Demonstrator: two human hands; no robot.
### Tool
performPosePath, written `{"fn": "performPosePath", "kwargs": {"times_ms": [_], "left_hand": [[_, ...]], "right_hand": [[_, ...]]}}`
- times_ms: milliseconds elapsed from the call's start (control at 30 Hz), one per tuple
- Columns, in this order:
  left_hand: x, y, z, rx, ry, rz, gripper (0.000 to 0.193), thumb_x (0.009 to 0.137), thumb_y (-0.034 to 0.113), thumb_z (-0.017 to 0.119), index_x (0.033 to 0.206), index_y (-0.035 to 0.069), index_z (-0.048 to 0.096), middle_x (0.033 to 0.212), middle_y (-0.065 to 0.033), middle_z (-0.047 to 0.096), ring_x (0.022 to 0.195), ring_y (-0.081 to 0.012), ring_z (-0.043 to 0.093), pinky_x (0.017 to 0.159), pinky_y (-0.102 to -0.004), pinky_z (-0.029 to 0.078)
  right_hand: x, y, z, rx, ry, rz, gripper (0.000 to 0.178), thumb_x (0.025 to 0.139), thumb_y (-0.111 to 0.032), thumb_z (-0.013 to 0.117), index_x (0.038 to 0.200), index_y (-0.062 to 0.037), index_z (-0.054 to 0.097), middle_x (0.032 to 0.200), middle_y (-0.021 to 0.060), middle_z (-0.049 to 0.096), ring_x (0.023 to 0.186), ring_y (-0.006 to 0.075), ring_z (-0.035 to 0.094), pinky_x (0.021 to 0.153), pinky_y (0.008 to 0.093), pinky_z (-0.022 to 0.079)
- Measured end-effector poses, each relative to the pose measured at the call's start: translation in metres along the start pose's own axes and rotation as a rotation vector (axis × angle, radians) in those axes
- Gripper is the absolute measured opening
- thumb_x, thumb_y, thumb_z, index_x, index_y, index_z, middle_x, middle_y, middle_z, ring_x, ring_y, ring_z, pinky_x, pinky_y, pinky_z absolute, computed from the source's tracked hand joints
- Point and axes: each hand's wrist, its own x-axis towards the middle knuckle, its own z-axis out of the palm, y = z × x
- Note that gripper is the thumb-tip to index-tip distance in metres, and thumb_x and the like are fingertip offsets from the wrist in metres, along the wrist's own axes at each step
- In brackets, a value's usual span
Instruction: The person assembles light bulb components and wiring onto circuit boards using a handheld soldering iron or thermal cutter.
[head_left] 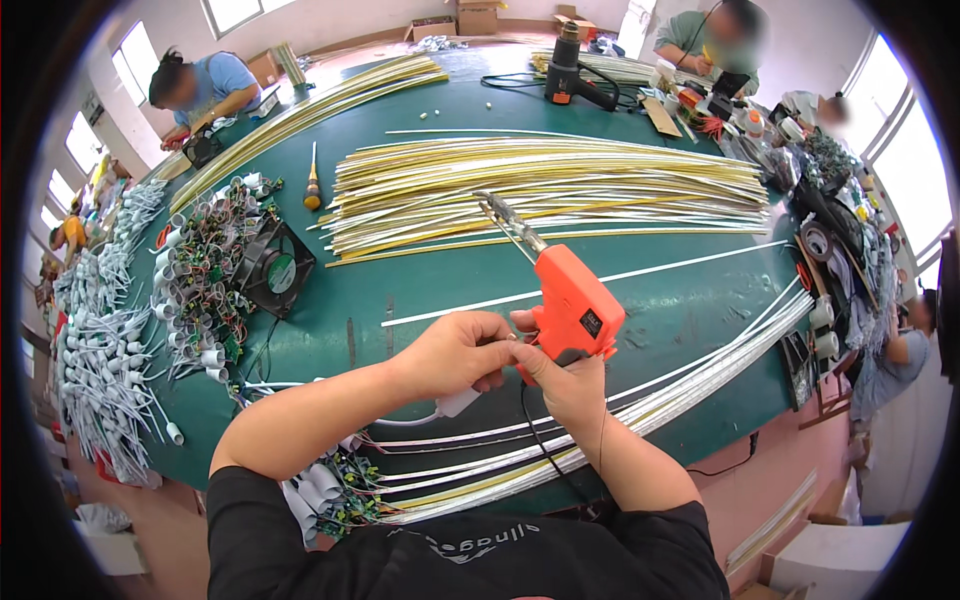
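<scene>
A red-orange soldering gun [580, 305] is in my right hand [572, 392], its metal tip pointing up and away over the strips. My left hand [452, 350] is closed, its fingertips pinched against my right thumb. What lies between the fingertips is too small to make out. A white plastic housing [460, 402] with a white cable hangs below my left fingers, apparently held by them. One long white strip [640, 271] lies just beyond my hands. Several more strips [620, 425] with wired circuit boards [350, 490] at their left end run close to my body.
A bundle of white and yellow strips [550, 185] covers the middle of the green table [440, 275]. Left are a black fan [275, 268], wired boards [205, 270], white lamp caps [100, 320] and a screwdriver [313, 185]. A heat gun [566, 75] stands far back. Other people work around the table.
</scene>
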Motion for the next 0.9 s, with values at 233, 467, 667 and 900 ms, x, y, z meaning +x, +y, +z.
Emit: {"fn": "performPosePath", "kwargs": {"times_ms": [233,467,667,900], "left_hand": [[0.001,0.005,0.01,0.147,-0.084,-0.088,0.021,0.096,0.023,0.059,0.089,0.004,0.064,0.073,0.0005,0.061,0.061,-0.0058,0.058,0.054,-0.0222,0.048],[0.001,0.007,0.012,0.129,-0.033,-0.115,0.021,0.095,0.023,0.06,0.088,0.004,0.064,0.074,0.0004,0.062,0.061,-0.0065,0.058,0.054,-0.0229,0.047],[-0.007,0.0,0.0,0.317,-0.138,0.061,0.021,0.092,0.022,0.062,0.089,0.001,0.064,0.072,-0.002,0.06,0.061,-0.0088,0.056,0.057,-0.0247,0.048],[-0.034,0.011,-0.039,0.118,0.148,0.055,0.012,0.091,0.016,0.064,0.087,0.005,0.064,0.073,0.0022,0.059,0.058,-0.0049,0.052,0.052,-0.0221,0.043]], "right_hand": [[0.0,-0.001,-0.011,-0.067,-0.075,-0.023,0.033,0.088,-0.001,0.064,0.118,0.0006,0.052,0.096,0.0071,0.063,0.084,0.014,0.063,0.07,0.0276,0.054],[-0.002,0.007,-0.011,-0.059,-0.036,0.016,0.045,0.085,-0.002,0.069,0.124,-0.0013,0.045,0.093,0.0059,0.063,0.085,0.0125,0.062,0.071,0.0284,0.053],[0.006,-0.011,-0.009,-0.076,0.167,-0.007,0.023,0.084,-0.002,0.07,0.104,-0.0019,0.059,0.086,0.0007,0.061,0.072,0.0072,0.056,0.062,0.0225,0.047],[0.013,-0.005,-0.023,0.004,0.216,-0.027,0.03,0.084,-0.003,0.069,0.11,-0.0034,0.054,0.088,0.0005,0.059,0.072,0.0057,0.053,0.056,0.0214,0.046]]}}
